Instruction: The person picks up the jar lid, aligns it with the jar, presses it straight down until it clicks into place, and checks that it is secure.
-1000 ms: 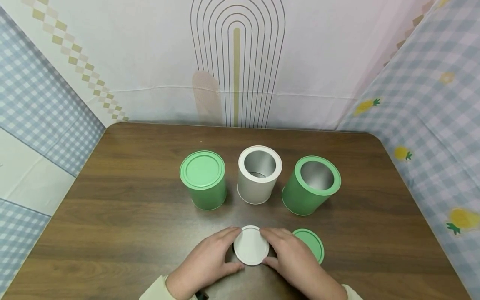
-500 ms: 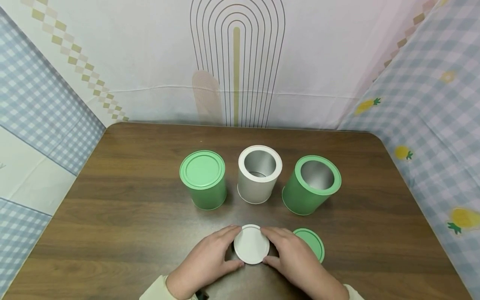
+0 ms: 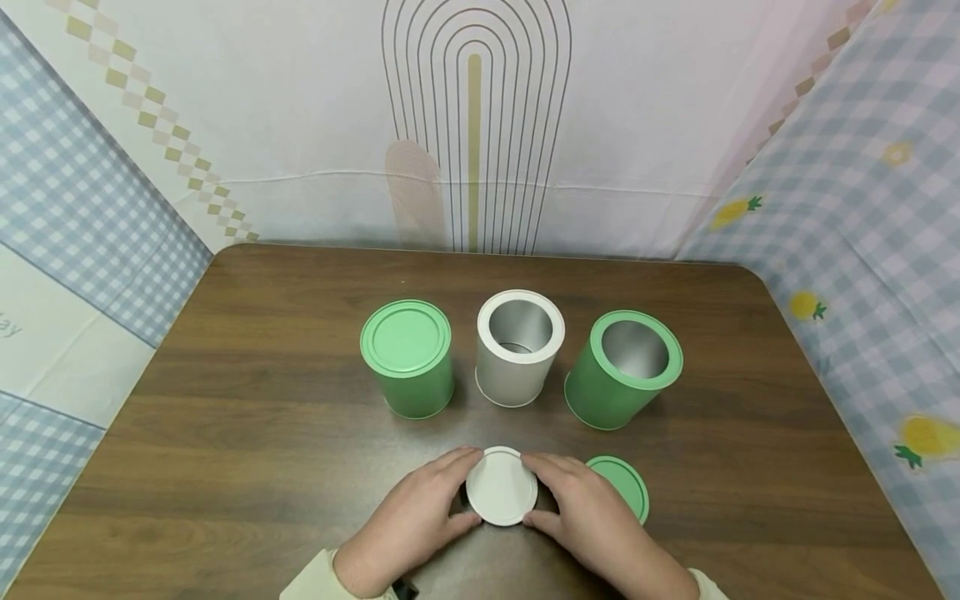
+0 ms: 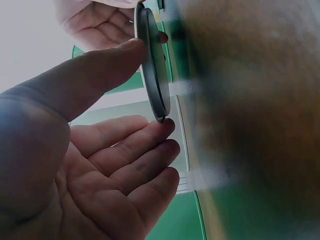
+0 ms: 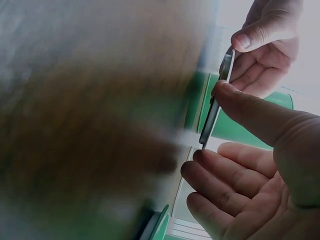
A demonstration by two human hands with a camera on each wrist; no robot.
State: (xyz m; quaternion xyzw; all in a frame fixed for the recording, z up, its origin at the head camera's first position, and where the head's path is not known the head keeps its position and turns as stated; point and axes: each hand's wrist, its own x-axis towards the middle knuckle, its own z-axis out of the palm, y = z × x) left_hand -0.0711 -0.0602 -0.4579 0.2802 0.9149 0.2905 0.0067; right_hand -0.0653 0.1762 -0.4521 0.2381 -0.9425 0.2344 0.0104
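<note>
A round white lid (image 3: 502, 486) sits between my two hands in the head view, in front of the cans. My left hand (image 3: 420, 510) grips its left edge between thumb and fingers. On the opposite edge my right hand (image 3: 583, 508) pinches it the same way. Seen edge-on in the left wrist view, the lid (image 4: 152, 65) is held a little off the tabletop. Behind it stands an uncovered white can (image 3: 512, 379), its metal inside showing. To the right is an uncovered green can (image 3: 603, 398). A green lid (image 3: 621, 486) lies partly hidden behind my right hand.
A green can with its lid on (image 3: 406, 342) stands to the left of the white can. All of this is on a brown wooden table (image 3: 225, 400). Patterned cloth (image 3: 315, 117) hangs behind the table and along both sides.
Both hands keep their hold on the white lid, which has shifted very slightly away from me. The cans and the green lid stay where they were.
</note>
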